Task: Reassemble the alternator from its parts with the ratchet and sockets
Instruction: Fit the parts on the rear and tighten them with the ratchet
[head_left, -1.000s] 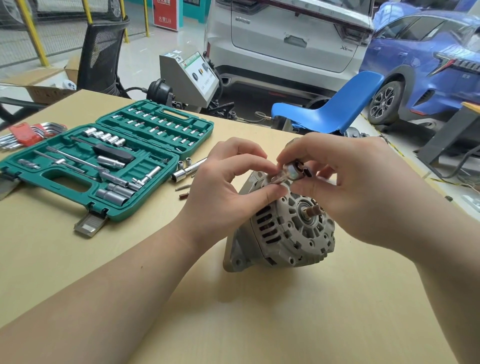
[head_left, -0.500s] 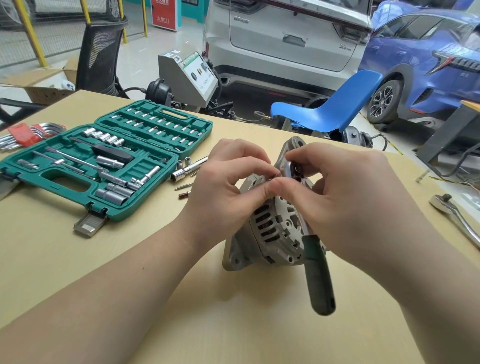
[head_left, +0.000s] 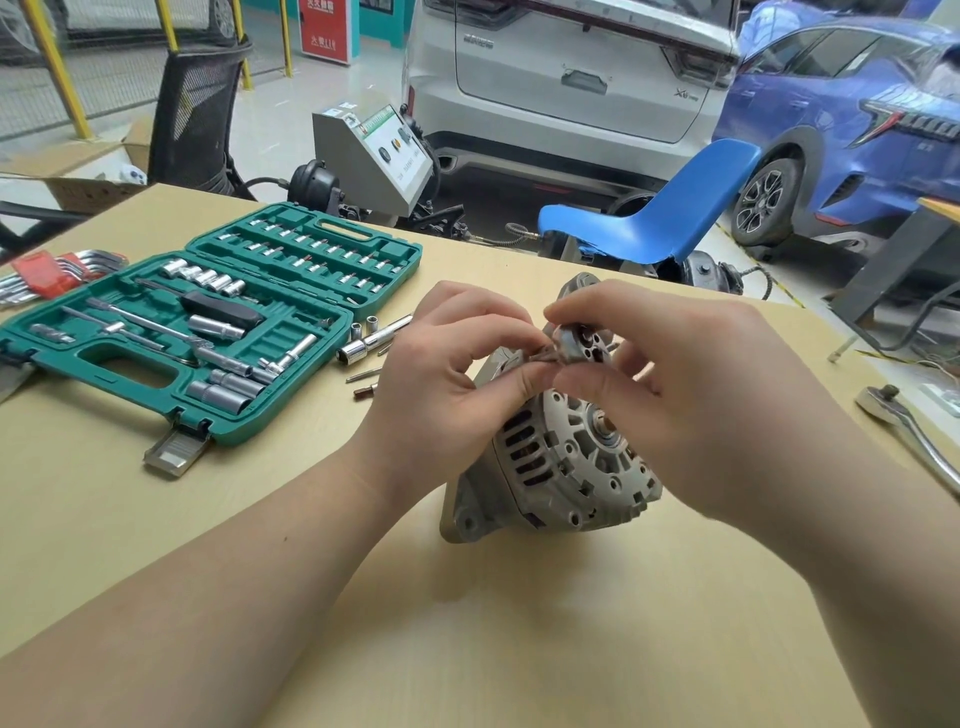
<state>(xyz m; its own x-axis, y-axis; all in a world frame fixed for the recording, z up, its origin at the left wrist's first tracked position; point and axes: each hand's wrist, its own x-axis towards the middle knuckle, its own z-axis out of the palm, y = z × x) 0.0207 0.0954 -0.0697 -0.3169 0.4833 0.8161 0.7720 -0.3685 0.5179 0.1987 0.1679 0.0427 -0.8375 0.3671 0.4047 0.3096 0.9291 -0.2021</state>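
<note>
Alternator (head_left: 566, 462) lies on table (head_left: 519, 623), right of socket case (head_left: 171, 332). Left hand (head_left: 447, 395) and right hand (head_left: 701, 395) hover over it, fingers curled, both pinching a small metal part (head_left: 563, 349); what it is, can't tell.

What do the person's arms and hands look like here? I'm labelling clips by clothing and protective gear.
Both forearms are bare up to the frame edge, with no sleeves in view. The left hand and the right hand wear no gloves. No rings, watch, wristband or bandage shows on either hand or wrist. Fingernails look short and unpainted where visible.
</note>
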